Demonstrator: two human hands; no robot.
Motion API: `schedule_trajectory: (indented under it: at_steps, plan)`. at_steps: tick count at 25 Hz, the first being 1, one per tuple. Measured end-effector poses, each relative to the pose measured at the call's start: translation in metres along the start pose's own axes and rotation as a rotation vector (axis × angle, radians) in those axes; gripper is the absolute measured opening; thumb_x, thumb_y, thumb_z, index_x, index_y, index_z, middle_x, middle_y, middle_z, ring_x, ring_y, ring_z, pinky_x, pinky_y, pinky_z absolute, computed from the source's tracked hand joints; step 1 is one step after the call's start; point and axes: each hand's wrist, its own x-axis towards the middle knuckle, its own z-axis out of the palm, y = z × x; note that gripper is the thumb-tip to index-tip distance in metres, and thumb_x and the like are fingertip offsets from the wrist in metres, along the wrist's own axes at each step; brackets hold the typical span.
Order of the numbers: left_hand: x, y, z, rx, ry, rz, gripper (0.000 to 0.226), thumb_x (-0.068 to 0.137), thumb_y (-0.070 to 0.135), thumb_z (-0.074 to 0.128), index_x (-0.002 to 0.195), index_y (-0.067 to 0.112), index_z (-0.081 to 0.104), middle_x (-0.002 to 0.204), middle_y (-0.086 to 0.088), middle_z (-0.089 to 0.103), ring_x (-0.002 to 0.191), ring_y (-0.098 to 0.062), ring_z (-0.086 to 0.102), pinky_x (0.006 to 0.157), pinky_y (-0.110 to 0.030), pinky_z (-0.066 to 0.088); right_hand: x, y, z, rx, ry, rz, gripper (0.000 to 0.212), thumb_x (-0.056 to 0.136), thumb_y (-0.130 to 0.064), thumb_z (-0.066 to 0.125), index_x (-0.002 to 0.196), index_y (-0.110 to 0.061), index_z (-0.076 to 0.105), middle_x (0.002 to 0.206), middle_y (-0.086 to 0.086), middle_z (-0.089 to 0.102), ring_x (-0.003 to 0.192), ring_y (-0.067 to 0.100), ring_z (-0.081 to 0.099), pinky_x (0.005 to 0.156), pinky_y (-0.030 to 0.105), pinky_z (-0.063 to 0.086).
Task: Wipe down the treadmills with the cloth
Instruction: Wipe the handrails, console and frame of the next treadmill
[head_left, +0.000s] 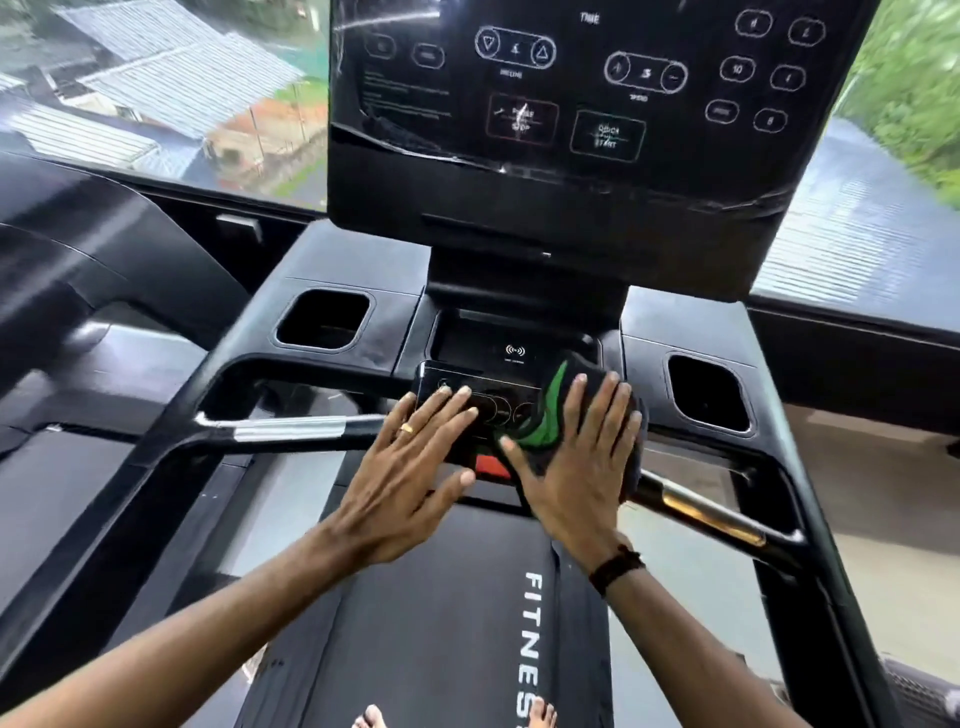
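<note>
Where the view starts at the bottom, bare toes (540, 714) stand on the dark belt (441, 623) of the treadmill (171, 457), next to the white word FITNESS. A bit farther up, the left hand (410, 478) lies flat with straight fingers on the small button panel (467, 395); it has a gold ring. Just beside it, the right hand (582, 457) presses flat, fingers spread, on the black and green cloth (550, 410), which lies over the right end of that panel. A silver bar (291, 430) runs off to the left. Past the hands are two cup holes (323, 318), one on each side. Above them stands the big black screen (571, 104) with round buttons. Behind it is a window (156, 88) showing roofs.
</note>
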Motion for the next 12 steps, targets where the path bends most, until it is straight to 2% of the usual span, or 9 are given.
schedule_trajectory:
  at_steps: [3,7,12]
  plan:
    - [-0.027,-0.030,-0.019,-0.032,0.097,-0.126,0.056,0.101,0.044,0.034,0.146,0.012,0.045,0.162,0.000,0.029,0.152,-0.016,0.017,0.123,-0.046,0.013,0.008,-0.024,0.008,-0.123,-0.003,0.020,0.109,0.085,-0.085,0.023,0.158,-0.004,0.012,0.163,0.026,0.001,0.152,0.040,0.001,0.120,0.061,0.010]
    - [-0.054,-0.053,-0.029,-0.038,0.107,-0.158,0.052,0.100,0.039,0.034,0.144,0.013,0.047,0.161,0.000,0.031,0.152,-0.013,0.019,0.124,-0.045,0.010,0.009,-0.045,0.015,-0.178,-0.041,-0.139,0.106,0.088,-0.082,0.024,0.158,-0.003,0.010,0.163,0.025,0.000,0.152,0.038,-0.001,0.120,0.060,0.012]
    - [-0.062,-0.070,-0.036,-0.046,0.163,-0.236,0.056,0.102,0.043,0.030,0.145,0.011,0.045,0.161,-0.002,0.031,0.152,-0.014,0.020,0.123,-0.049,0.012,0.017,-0.093,0.024,-0.181,-0.122,-0.334,0.105,0.089,-0.081,0.024,0.158,-0.004,0.005,0.164,0.024,-0.005,0.152,0.036,-0.007,0.122,0.058,0.007]
